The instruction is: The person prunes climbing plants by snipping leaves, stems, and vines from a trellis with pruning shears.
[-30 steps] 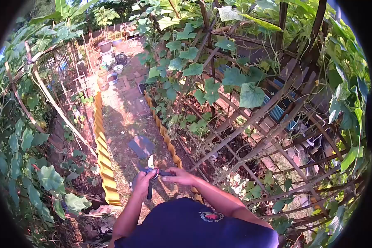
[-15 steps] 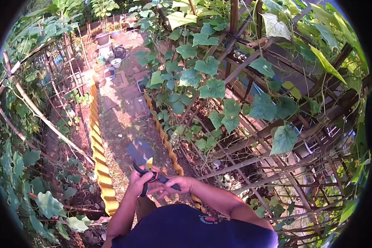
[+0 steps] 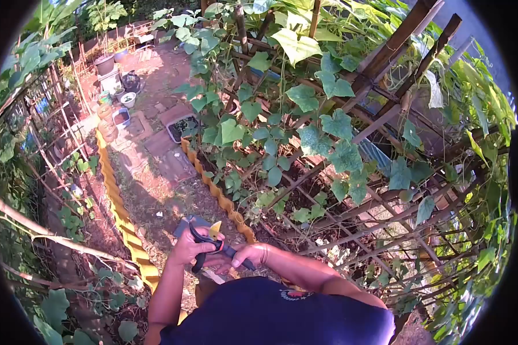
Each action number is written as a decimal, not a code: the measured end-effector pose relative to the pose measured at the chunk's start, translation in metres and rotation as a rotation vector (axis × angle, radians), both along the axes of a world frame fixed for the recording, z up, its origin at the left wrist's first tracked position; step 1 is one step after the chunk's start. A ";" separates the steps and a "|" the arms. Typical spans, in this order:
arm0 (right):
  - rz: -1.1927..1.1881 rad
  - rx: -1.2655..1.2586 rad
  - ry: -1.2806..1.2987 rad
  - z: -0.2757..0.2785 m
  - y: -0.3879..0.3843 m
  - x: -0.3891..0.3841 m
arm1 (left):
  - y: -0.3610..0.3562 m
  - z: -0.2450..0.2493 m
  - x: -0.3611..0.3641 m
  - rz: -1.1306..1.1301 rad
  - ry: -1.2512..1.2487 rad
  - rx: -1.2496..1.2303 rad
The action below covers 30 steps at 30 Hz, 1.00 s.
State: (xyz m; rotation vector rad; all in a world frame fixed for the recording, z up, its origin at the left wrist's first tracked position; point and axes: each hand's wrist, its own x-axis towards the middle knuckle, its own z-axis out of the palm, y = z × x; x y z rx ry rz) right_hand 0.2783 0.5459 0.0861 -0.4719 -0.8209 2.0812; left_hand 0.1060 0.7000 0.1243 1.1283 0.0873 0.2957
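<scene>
My left hand [image 3: 185,246] is closed around pruning shears [image 3: 214,230] with a yellow blade and curved black handles. My right hand [image 3: 247,255] grips the dark handle of what looks like a garden trowel. Its flat grey blade [image 3: 198,221] sticks out beyond my left hand, partly hidden by it. Both tools cross in front of my dark shirt, and an orange-red ring shows where they overlap. Whether my left fingers also touch the trowel cannot be made out.
A dirt and brick path runs ahead between wavy yellow edgings [image 3: 121,210]. To the right leans a pole trellis [image 3: 322,167] with broad-leaved vines. A bare branch [image 3: 57,238] crosses at left. Pots [image 3: 128,100] and a planter box [image 3: 182,127] stand farther along.
The view has shifted, so the path and trellis sit differently. The grey blade now shows less behind my left hand. Both hands keep their hold on the tools.
</scene>
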 end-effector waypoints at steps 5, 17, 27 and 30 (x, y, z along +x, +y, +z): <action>-0.153 0.036 -0.096 0.033 0.028 0.004 | 0.054 0.002 0.025 -0.104 0.070 0.029; -0.631 0.078 0.053 0.043 0.081 0.088 | 0.143 0.129 0.132 0.402 0.048 1.158; -1.300 0.345 -0.077 0.130 0.170 0.220 | 0.116 0.275 0.342 0.843 -0.462 1.811; -1.152 0.339 0.127 0.149 0.178 0.244 | 0.119 0.280 0.375 0.941 -0.620 1.899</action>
